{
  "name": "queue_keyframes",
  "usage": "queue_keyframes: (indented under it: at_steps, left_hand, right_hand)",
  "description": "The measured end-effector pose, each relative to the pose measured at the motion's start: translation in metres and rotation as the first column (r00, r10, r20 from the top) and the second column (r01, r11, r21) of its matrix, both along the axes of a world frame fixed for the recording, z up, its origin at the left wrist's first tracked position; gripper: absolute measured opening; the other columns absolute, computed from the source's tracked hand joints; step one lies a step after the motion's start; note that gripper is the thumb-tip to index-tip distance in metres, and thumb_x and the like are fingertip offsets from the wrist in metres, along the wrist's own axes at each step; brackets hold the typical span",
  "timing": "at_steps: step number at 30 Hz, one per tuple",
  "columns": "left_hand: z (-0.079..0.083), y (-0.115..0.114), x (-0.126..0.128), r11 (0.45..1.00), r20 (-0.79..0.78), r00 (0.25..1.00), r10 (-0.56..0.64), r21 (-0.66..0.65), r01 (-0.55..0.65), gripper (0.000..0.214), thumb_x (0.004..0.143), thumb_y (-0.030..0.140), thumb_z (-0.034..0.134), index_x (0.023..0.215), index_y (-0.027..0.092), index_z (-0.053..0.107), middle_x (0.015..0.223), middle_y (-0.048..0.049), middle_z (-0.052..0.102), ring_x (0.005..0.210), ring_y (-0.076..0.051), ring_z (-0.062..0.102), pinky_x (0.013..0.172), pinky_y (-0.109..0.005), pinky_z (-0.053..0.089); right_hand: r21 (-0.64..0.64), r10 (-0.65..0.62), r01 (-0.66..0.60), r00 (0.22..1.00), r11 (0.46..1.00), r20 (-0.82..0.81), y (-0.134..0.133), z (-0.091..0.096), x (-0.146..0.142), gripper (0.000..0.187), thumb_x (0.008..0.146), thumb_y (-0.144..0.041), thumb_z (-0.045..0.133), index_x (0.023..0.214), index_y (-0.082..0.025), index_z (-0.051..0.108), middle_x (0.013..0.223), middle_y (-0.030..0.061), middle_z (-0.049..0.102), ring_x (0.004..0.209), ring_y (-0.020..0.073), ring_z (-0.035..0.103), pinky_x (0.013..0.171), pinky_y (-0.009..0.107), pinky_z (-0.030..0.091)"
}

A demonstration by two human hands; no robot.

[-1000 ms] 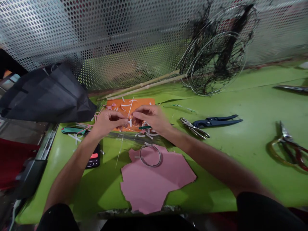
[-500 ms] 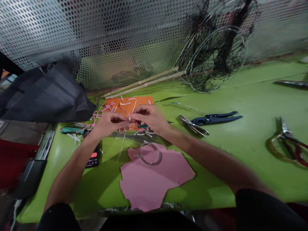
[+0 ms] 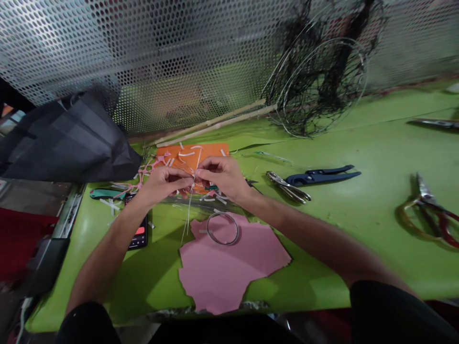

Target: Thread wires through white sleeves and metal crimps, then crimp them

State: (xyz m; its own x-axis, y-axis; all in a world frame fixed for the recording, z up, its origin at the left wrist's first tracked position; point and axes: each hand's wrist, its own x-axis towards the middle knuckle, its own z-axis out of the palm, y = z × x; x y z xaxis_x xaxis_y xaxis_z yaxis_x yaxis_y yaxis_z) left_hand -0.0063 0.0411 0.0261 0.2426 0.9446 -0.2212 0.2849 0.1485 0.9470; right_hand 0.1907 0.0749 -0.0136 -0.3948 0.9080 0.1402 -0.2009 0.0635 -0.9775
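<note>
Pinching a thin white strip [image 3: 189,210] between both hands, I hold it just above an orange sheet [image 3: 215,150] near the middle of the frame, with its loose end hanging down toward the table. My left hand [image 3: 163,184] and right hand [image 3: 224,176] are curled and grasping, their fingertips nearly meeting around the strip. White offcuts [image 3: 186,154] lie on the orange sheet, and tangled pink scraps [image 3: 148,166] sit just left of it. Under my left wrist lies a phone [image 3: 138,237], with a green cutter [image 3: 107,193] beside it to the left. Below my hands, a wire ring [image 3: 207,229] rests on torn pink paper [image 3: 229,272]. To the right of my right hand are steel pliers [image 3: 287,188] and a blue-handled tool [image 3: 322,177], both on the green table [image 3: 358,258], with red-handled shears [image 3: 426,205] at the right edge. Bamboo sticks [image 3: 215,124] lead to a wire hoop net [image 3: 322,81] at the upper right, against a perforated metal sheet [image 3: 143,57]. A black bag [image 3: 64,143] slumps at the left.
</note>
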Motion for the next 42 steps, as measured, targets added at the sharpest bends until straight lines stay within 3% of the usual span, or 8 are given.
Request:
queue_keyframes:
  at_steps: [6, 15, 24, 28, 34, 42]
  left_hand:
    - [-0.001, 0.000, 0.003, 0.996, 0.036, 0.999, 0.003, 0.087, -0.007, 0.030, 0.065, 0.040, 0.093, 0.079, 0.017, 0.081, 0.070, -0.0031, 0.077, 0.050, -0.009, 0.064, 0.052, -0.020, 0.055]
    - [-0.001, -0.005, 0.004, 0.972, -0.032, 0.998, 0.047, 0.233, -0.038, 0.022, 0.070, 0.036, 0.089, 0.079, 0.018, 0.082, 0.071, -0.0038, 0.078, 0.057, -0.011, 0.068, 0.057, -0.020, 0.056]
    - [0.002, -0.007, 0.009, 0.910, -0.143, 0.982, 0.123, 0.411, -0.054, 0.010, 0.078, 0.027, 0.073, 0.077, 0.017, 0.075, 0.074, -0.0022, 0.076, 0.063, -0.011, 0.065, 0.062, -0.022, 0.052]
    - [0.006, -0.012, 0.014, 0.917, -0.128, 0.985, 0.112, 0.397, -0.053, 0.008, 0.080, 0.024, 0.069, 0.077, 0.017, 0.069, 0.071, -0.0011, 0.073, 0.066, -0.013, 0.068, 0.068, -0.024, 0.055]
    - [0.004, -0.018, 0.020, 0.893, -0.108, 0.982, 0.158, 0.440, -0.095, 0.009, 0.084, 0.027, 0.071, 0.085, 0.018, 0.070, 0.075, -0.0002, 0.073, 0.055, -0.009, 0.064, 0.057, -0.022, 0.053]
    - [0.007, -0.018, 0.016, 0.929, -0.010, 0.995, 0.103, 0.358, -0.092, 0.017, 0.080, 0.031, 0.082, 0.080, 0.017, 0.072, 0.067, 0.0009, 0.072, 0.050, -0.009, 0.066, 0.050, -0.019, 0.053]
  right_hand:
    - [-0.022, -0.014, 0.014, 1.000, 1.000, 0.001, -0.002, 0.002, -0.002, 0.027, 0.071, -0.041, 0.085, 0.072, -0.018, 0.069, 0.060, -0.0026, 0.066, 0.049, 0.0072, 0.054, 0.048, 0.023, 0.045]
    - [-0.019, -0.016, 0.015, 0.998, 1.000, -0.065, -0.003, 0.007, -0.001, 0.027, 0.072, -0.039, 0.085, 0.070, -0.019, 0.066, 0.059, -0.0026, 0.068, 0.049, 0.0078, 0.057, 0.051, 0.023, 0.050]
    - [0.040, -0.025, 0.028, 0.997, 0.999, -0.076, -0.005, 0.010, -0.002, 0.029, 0.072, -0.042, 0.084, 0.071, -0.020, 0.066, 0.063, -0.0022, 0.068, 0.053, 0.0085, 0.059, 0.053, 0.024, 0.053]
    - [0.089, -0.042, 0.048, 0.997, 0.995, -0.069, -0.007, 0.011, -0.002, 0.026, 0.074, -0.040, 0.081, 0.072, -0.020, 0.065, 0.064, -0.0020, 0.067, 0.052, 0.0084, 0.057, 0.055, 0.025, 0.053]
    - [0.098, -0.055, 0.058, 0.998, 0.993, -0.028, -0.011, 0.013, -0.002, 0.028, 0.076, -0.042, 0.080, 0.069, -0.021, 0.063, 0.065, -0.0007, 0.067, 0.056, 0.0099, 0.059, 0.055, 0.026, 0.051]
    - [0.097, -0.103, 0.107, 0.994, 0.990, -0.045, -0.008, 0.023, 0.004, 0.040, 0.071, -0.057, 0.085, 0.074, -0.020, 0.070, 0.064, -0.0015, 0.068, 0.053, 0.0094, 0.058, 0.052, 0.025, 0.050]
